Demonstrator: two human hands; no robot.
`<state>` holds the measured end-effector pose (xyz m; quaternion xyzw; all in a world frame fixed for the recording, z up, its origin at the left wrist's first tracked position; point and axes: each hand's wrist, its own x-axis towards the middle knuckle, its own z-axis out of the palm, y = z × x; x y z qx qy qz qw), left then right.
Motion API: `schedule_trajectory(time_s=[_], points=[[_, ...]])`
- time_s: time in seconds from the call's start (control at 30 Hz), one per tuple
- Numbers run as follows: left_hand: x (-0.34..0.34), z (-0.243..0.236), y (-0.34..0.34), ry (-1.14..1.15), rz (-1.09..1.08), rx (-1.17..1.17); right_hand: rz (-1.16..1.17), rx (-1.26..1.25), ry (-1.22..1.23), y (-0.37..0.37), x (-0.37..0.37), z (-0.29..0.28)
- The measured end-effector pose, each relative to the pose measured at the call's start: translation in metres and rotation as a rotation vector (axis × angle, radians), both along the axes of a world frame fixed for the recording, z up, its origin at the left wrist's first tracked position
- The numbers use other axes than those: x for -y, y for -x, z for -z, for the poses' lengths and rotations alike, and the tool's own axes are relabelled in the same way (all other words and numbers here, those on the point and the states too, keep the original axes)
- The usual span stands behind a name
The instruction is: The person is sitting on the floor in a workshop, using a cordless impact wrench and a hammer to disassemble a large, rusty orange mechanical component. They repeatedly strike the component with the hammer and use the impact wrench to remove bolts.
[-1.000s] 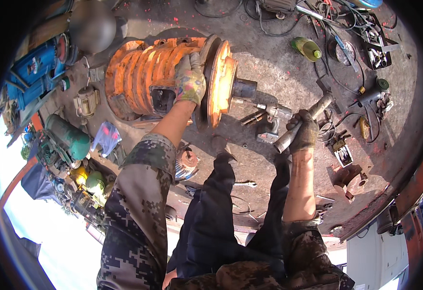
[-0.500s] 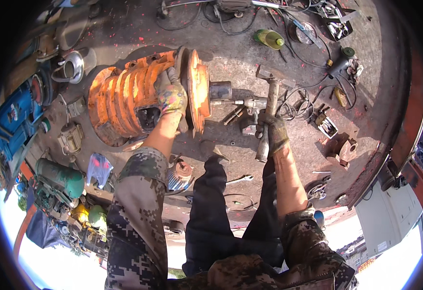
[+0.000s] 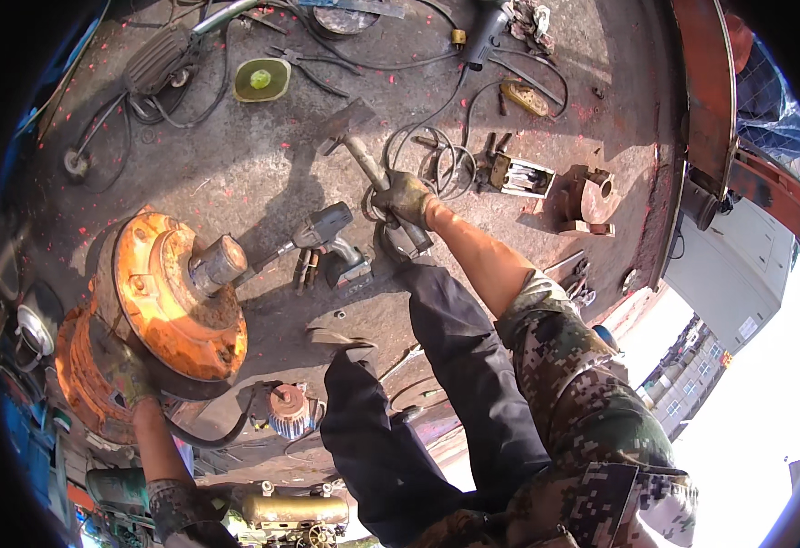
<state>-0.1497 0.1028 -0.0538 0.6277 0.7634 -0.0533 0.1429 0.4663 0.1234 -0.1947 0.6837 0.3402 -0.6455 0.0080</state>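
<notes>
The right hand (image 3: 406, 198), in a dirty grey-green glove, is wrapped tight around the long handle of a grey metal hammer (image 3: 363, 163). The hammer's head is past the hand, on the side away from the person, and the other end of the handle pokes out nearer the legs.

The left hand (image 3: 126, 373), in a stained glove, is in the shade against the side of a big orange round metal machine (image 3: 158, 288). Its fingers are hard to see, so I cannot tell if they are spread or pinching. A short, thick, rusty grey rod (image 3: 218, 263) sticks out of the machine, on the side toward the right hand.

Between the hands, nearer the right one, lies a grey and black power wrench (image 3: 327, 228). To the right of the right hand sits a small open box of metal bits (image 3: 521, 176), with a rusty brown metal block (image 3: 590, 203) beyond it.
</notes>
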Motion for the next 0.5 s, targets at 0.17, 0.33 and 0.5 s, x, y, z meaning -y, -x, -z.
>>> schedule_trajectory(time_s=[0.17,0.33,0.5], points=[[-0.006,-0.019,0.013,0.037,-0.023,0.025,-0.218,0.153,-0.149,-0.037,0.009,0.024],[0.008,-0.02,0.047,-0.069,-0.444,0.568,-0.472,0.263,-0.446,-0.071,0.044,0.044],[-0.02,-0.038,0.041,-0.036,-0.069,0.208,-0.27,0.508,-0.686,-0.154,0.04,0.041]])
